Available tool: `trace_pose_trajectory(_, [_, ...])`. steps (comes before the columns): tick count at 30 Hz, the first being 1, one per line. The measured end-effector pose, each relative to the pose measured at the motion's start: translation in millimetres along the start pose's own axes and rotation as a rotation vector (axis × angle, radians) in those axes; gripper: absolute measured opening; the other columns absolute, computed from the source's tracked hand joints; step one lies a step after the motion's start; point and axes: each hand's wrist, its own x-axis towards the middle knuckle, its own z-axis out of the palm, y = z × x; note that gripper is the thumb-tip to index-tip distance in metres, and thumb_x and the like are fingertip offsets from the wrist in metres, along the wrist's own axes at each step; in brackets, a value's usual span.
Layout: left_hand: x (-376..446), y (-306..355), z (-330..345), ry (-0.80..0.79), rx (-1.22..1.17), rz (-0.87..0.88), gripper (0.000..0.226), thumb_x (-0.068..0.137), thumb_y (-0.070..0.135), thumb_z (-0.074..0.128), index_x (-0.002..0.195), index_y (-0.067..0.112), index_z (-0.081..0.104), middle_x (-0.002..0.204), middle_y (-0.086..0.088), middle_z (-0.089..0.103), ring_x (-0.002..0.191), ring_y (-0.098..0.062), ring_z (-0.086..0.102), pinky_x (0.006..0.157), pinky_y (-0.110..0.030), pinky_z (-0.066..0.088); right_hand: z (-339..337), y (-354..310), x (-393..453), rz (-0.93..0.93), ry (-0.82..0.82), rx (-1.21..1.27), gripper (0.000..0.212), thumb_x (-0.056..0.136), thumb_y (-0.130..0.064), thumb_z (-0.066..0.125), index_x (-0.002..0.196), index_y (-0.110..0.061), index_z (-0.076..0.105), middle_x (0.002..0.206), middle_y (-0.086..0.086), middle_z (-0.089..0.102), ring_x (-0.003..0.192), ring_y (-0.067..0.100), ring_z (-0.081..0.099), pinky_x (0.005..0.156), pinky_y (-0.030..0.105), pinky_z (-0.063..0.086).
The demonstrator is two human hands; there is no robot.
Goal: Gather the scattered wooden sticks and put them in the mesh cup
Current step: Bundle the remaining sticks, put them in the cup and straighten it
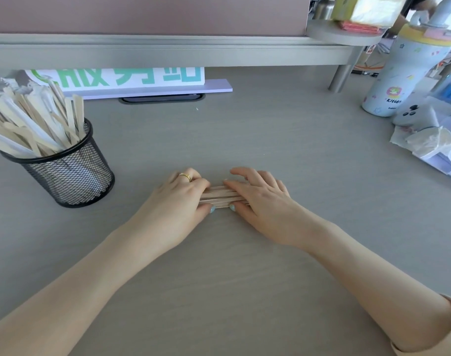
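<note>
Sticks (220, 196) are lying bunched on the table (270, 140), and we are pressing our left hand (179, 201) and right hand (260, 199) around them, each grip closing on their ends. Mesh cup (70, 173) is standing well left.

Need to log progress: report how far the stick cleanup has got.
Done: the mesh cup already holds many sticks. In hand: the left hand and right hand squeeze a bundle of wooden sticks flat on the desk. Left: lifting that bundle into the cup.
</note>
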Motion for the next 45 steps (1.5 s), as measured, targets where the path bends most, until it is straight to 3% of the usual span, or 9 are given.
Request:
trace_pose_trajectory(2, [-0.9, 2.5, -0.2, -0.028, -0.025, -0.027, 0.035, 0.094, 0.031, 0.047, 0.127, 0.018, 0.044, 0.139, 0.002, 0.04, 0.125, -0.017, 0.041, 0.092, -0.029, 0.036, 0.3, 0.2, -0.1, -0.011, 0.01, -0.025, 0.039, 0.096, -0.031, 0.039, 0.135, -0.027, 0.038, 0.15, -0.01, 0.024, 0.137, 0.015, 0.017, 0.109, 0.03, 0.012])
trace_pose_trajectory(7, [-4.6, 9.9, 3.5, 0.059, 0.092, -0.024, 0.017, 0.095, 0.028, 0.046, 0.105, 0.015, 0.044, 0.092, -0.003, 0.059, 0.086, -0.026, 0.056, 0.063, -0.034, 0.042, -0.4, -2.8, -0.5, -0.067, 0.052, -0.015, 0.027, 0.094, -0.02, 0.044, 0.12, -0.018, 0.048, 0.128, -0.003, 0.052, 0.119, 0.02, 0.047, 0.099, 0.026, 0.026])
trace_pose_trajectory(9, [-7.0, 12.6, 7.9, 0.119, 0.177, -0.009, 0.023, 0.088, 0.021, 0.058, 0.089, 0.016, 0.036, 0.065, 0.002, 0.043, 0.063, -0.025, 0.046, 0.044, -0.031, 0.028, -1.1, -6.1, -0.9, -0.088, 0.064, -0.039, 0.027, 0.093, -0.016, 0.044, 0.12, -0.017, 0.048, 0.12, -0.001, 0.055, 0.112, 0.021, 0.05, 0.092, 0.025, 0.029])
trace_pose_trajectory(12, [-7.6, 15.8, 7.0, 0.156, 0.29, 0.088, 0.056, 0.041, 0.003, 0.088, 0.069, 0.016, 0.042, 0.049, 0.01, 0.015, 0.037, -0.02, 0.033, 0.034, -0.018, 0.005, -2.1, -11.2, -2.1, -0.109, 0.062, -0.069, 0.03, 0.094, -0.01, 0.04, 0.122, -0.017, 0.046, 0.116, 0.003, 0.052, 0.109, 0.024, 0.05, 0.084, 0.024, 0.029])
trace_pose_trajectory(15, [-6.6, 16.6, 11.3, 0.149, 0.198, 0.082, 0.033, 0.065, 0.003, 0.077, 0.083, 0.013, 0.052, 0.07, -0.001, 0.05, 0.071, -0.024, 0.061, 0.046, -0.029, 0.035, -1.5, -13.6, -2.4, -0.099, 0.051, -0.087, 0.037, 0.093, -0.008, 0.039, 0.128, -0.02, 0.044, 0.12, 0.003, 0.048, 0.109, 0.025, 0.046, 0.089, 0.028, 0.033])
trace_pose_trajectory(17, [-5.8, 14.7, 15.4, 0.179, 0.185, 0.054, 0.019, 0.083, 0.003, 0.06, 0.088, 0.015, 0.046, 0.086, -0.001, 0.043, 0.093, -0.023, 0.055, 0.059, -0.032, 0.038, 0.4, -14.4, -2.3, -0.085, 0.047, -0.103, 0.039, 0.093, -0.006, 0.04, 0.129, -0.021, 0.044, 0.122, 0.002, 0.046, 0.109, 0.024, 0.044, 0.091, 0.029, 0.032])
trace_pose_trajectory(26, [-5.9, 15.2, 18.8, 0.194, 0.196, 0.009, 0.029, 0.088, 0.006, 0.054, 0.085, 0.019, 0.029, 0.083, 0.004, 0.032, 0.092, -0.022, 0.056, 0.058, -0.029, 0.03, -0.6, -19.4, -4.1, -0.057, 0.049, -0.122, 0.035, 0.092, -0.005, 0.038, 0.124, -0.019, 0.043, 0.121, 0.001, 0.046, 0.109, 0.024, 0.046, 0.092, 0.029, 0.032])
trace_pose_trajectory(34, [-2.5, 4.3, -7.8, 0.024, 0.105, -0.045, 0.014, 0.09, 0.026, 0.055, 0.095, 0.013, 0.054, 0.09, 0.001, 0.041, 0.097, -0.026, 0.054, 0.069, -0.032, 0.035, -5.5, -17.8, -4.5, -0.019, 0.012, -0.085, 0.027, 0.096, -0.015, 0.037, 0.12, -0.017, 0.049, 0.118, 0.004, 0.047, 0.106, 0.026, 0.045, 0.09, 0.033, 0.038])
trace_pose_trajectory(45, [-5.8, 5.8, -7.0, 0.003, 0.126, -0.037, 0.014, 0.091, 0.024, 0.052, 0.094, 0.01, 0.05, 0.096, -0.003, 0.047, 0.102, -0.024, 0.05, 0.067, -0.029, 0.031, -7.5, -17.8, -7.0, 0.007, 0.015, -0.054, 0.023, 0.095, -0.015, 0.04, 0.116, -0.015, 0.047, 0.114, 0.004, 0.049, 0.104, 0.024, 0.046, 0.088, 0.033, 0.038])
